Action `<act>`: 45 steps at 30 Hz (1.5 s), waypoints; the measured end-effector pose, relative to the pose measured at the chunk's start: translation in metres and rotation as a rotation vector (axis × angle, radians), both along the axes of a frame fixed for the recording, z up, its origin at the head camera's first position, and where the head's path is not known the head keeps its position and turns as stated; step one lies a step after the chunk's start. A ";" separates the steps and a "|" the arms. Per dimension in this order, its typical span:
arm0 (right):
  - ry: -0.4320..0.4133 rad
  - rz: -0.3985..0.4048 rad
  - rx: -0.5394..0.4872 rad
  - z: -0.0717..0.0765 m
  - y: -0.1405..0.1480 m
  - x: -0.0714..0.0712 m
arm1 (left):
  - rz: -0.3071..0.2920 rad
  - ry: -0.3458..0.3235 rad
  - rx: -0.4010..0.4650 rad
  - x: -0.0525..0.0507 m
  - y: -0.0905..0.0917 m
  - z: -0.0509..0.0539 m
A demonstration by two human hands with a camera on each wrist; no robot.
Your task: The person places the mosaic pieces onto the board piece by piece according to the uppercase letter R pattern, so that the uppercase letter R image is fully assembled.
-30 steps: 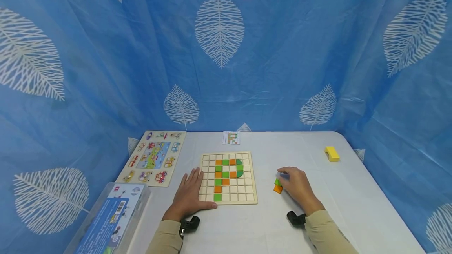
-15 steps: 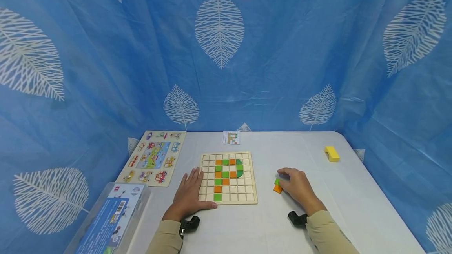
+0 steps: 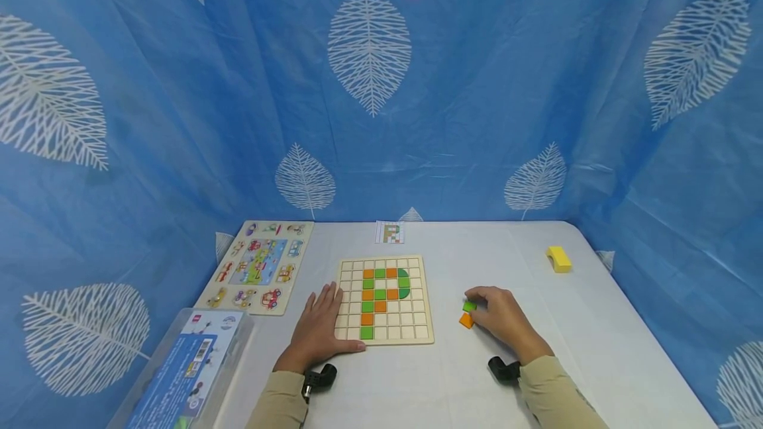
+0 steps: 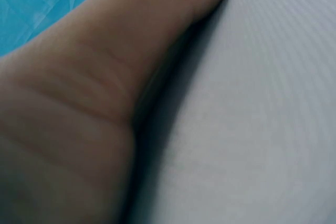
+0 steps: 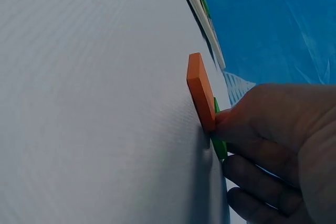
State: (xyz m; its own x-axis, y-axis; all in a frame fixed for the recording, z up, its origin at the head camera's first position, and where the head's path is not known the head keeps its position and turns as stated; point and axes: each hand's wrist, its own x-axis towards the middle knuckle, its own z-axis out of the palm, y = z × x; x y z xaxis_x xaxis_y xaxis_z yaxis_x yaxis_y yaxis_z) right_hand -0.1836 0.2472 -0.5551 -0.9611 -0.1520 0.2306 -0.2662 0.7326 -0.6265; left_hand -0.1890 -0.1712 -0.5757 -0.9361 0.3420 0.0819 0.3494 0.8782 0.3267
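Observation:
My left hand point(image 3: 318, 330) lies spread along the left edge of a wooden grid board point(image 3: 429, 335), its thumb along the front edge. Orange and green tiles form a P-like shape on the board. In the left wrist view, my left hand point(image 4: 94, 82) shows only the thumb side. My right hand point(image 3: 503, 316) pinches a green square tile point(image 3: 469, 306) between thumb and fingers, low over the table. An orange square tile point(image 3: 466, 320) lies just in front of the thumb. In the right wrist view, the orange tile point(image 5: 200, 93) partly hides the green tile point(image 5: 219, 148).
A pattern card point(image 3: 390, 232) lies behind the board. To the left are a vehicle picture puzzle point(image 3: 259, 263) and a clear plastic box point(image 3: 191, 363) with a printed sheet. A yellow arch block point(image 3: 559, 259) stands at the back right.
My right hand has shifted slightly toward the front, and its fingers have closed around the green tile. The orange tile has moved slightly left. My left hand stays still.

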 end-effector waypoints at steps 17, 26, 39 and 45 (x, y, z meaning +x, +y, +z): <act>0.063 -0.021 -0.016 -0.006 -0.007 -0.002 | 0.009 0.001 -0.001 -0.001 0.001 -0.003; 0.049 -0.015 -0.027 -0.003 -0.028 -0.002 | 0.009 0.003 0.004 -0.001 0.001 -0.003; 0.094 0.060 -0.038 -0.001 -0.068 -0.003 | 0.007 0.000 0.017 -0.001 0.000 -0.002; 0.121 0.121 -0.046 -0.001 -0.082 -0.004 | 0.009 -0.002 0.008 -0.001 0.000 -0.002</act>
State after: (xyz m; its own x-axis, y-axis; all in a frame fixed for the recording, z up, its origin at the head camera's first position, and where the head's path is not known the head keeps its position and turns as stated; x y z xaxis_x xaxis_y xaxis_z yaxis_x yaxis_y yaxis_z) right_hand -0.1880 0.1648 -0.5558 -0.9013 -0.2514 0.3529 -0.4260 0.6623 -0.6164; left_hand -0.1903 -0.1715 -0.5781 -0.9393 0.3328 0.0829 0.3408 0.8786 0.3346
